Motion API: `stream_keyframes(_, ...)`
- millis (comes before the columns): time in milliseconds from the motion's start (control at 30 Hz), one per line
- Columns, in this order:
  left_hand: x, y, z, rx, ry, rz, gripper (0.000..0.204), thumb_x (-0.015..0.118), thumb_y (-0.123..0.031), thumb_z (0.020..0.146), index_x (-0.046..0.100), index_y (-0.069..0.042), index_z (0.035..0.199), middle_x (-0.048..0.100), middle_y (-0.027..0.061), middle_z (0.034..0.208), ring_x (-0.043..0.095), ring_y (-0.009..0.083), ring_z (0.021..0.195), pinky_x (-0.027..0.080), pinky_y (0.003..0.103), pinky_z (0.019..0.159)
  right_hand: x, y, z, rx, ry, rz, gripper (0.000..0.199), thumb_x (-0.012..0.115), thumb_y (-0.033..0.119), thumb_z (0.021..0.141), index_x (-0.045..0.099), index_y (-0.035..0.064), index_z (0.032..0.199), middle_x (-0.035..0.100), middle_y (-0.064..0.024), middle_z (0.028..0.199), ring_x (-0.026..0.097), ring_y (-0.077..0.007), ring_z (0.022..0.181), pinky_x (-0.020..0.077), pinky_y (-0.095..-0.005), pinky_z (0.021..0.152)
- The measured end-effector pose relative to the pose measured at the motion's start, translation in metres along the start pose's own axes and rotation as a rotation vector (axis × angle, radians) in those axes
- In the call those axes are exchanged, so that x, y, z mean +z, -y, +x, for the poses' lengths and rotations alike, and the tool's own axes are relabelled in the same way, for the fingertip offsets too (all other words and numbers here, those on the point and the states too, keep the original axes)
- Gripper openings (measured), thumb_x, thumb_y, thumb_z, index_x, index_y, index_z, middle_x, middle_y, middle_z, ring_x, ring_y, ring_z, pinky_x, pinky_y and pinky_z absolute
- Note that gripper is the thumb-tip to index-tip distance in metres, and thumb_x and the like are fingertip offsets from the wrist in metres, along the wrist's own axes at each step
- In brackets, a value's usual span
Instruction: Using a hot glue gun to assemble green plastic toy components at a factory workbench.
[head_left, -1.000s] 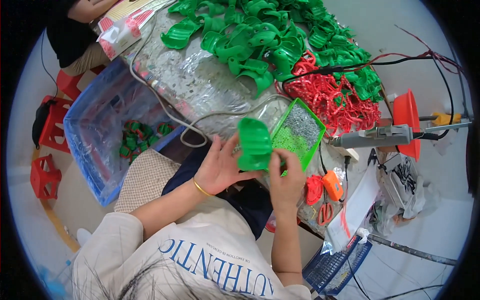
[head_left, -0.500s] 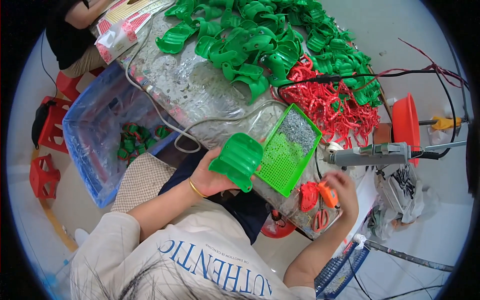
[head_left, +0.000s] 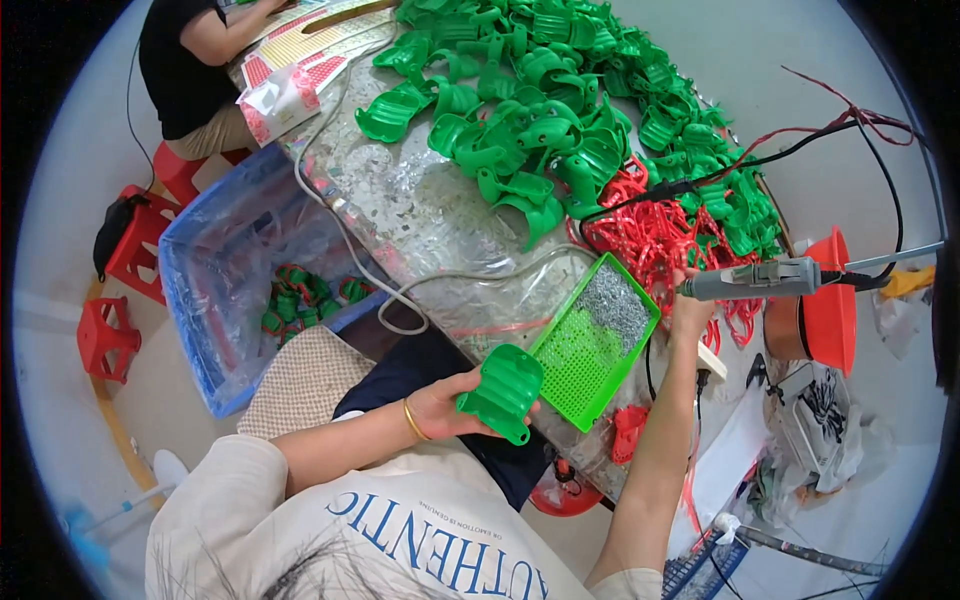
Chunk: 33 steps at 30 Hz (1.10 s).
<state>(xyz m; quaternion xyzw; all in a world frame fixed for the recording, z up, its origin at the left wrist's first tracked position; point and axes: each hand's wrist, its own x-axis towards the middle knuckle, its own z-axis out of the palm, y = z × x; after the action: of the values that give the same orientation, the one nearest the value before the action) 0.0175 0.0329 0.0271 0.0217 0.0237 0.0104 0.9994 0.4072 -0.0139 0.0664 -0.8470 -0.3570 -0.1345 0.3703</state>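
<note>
I have the left hand (head_left: 442, 408) holding a curved green plastic piece (head_left: 503, 388) – close in, just left of the near end of the bright green tray (head_left: 565, 388). The right hand (head_left: 690, 312) is farther out on the right, at the tangled red pieces (head_left: 640, 232); the grey tool (head_left: 755, 280) partly covers it – I cannot tell whether it grips anything. The green heap (head_left: 530, 125) lies on the far side.
</note>
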Motion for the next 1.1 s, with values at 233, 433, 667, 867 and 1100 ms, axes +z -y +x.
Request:
stream_keyframes(233, 0.004, 0.000, 0.011, 0.003, 0.125, 0.001, 0.066, 0.060, -0.034, 0.084, 0.027, -0.017, 0.139, 0.038, 0.0224, 0.135, 0.044, 0.0307, 0.121, 0.035, 0.049, 0.101, -0.082, 0.006, -0.015, 0.480, -0.048, 0.858, 0.027, 0.065, 0.014, 0.083, 0.055, 0.0024, 0.105, 0.057, 0.0015, 0.082, 0.049, -0.0042, 0.063, 0.0378, -0.0173, 0.055)
stream_keyframes(433, 0.009, 0.003, 0.011, 0.039, 0.095, 0.085, 0.069, 0.060, -0.032, 0.084, 0.022, -0.018, 0.140, 0.041, 0.0207, 0.133, 0.045, 0.0299, 0.120, 0.037, 0.047, 0.099, -0.154, 0.075, -0.128, 0.468, -0.038, 0.513, 0.024, 0.064, 0.009, 0.083, 0.054, 0.0018, 0.103, 0.053, 0.0022, 0.077, 0.048, -0.0050, 0.062, 0.0392, -0.0164, 0.059)
stream_keyframes(667, 0.023, 0.031, 0.023, -0.005, 0.037, 0.223, 0.069, 0.058, -0.040, 0.084, 0.024, -0.018, 0.140, 0.045, 0.0091, 0.132, 0.044, 0.0224, 0.121, 0.041, 0.043, 0.095, -0.114, 0.197, -0.210, 0.260, 0.411, 0.223, 0.027, 0.067, 0.007, 0.078, 0.056, 0.0034, 0.102, 0.057, -0.0015, 0.077, 0.054, -0.0072, 0.066, 0.0430, -0.0202, 0.057)
stream_keyframes(867, 0.007, 0.043, 0.013, -0.056, -0.045, 0.045, 0.065, 0.053, -0.048, 0.084, 0.037, -0.011, 0.134, 0.043, 0.0098, 0.134, 0.042, 0.0265, 0.123, 0.033, 0.046, 0.101, -0.097, 0.209, -0.215, 0.240, 0.423, 0.349, 0.025, 0.064, 0.005, 0.079, 0.058, 0.0009, 0.103, 0.057, -0.0039, 0.076, 0.055, -0.0105, 0.066, 0.0440, -0.0222, 0.059)
stream_keyframes(1100, 0.007, 0.042, 0.015, -0.030, 0.008, -0.042, 0.066, 0.047, -0.047, 0.087, 0.031, -0.007, 0.137, 0.042, 0.0153, 0.134, 0.043, 0.0334, 0.121, 0.034, 0.050, 0.101, -0.115, 0.180, -0.193, 0.097, 0.395, 0.146, 0.017, 0.062, 0.005, 0.080, 0.061, -0.0005, 0.097, 0.056, -0.0049, 0.081, 0.054, -0.0111, 0.073, 0.0430, -0.0230, 0.064)
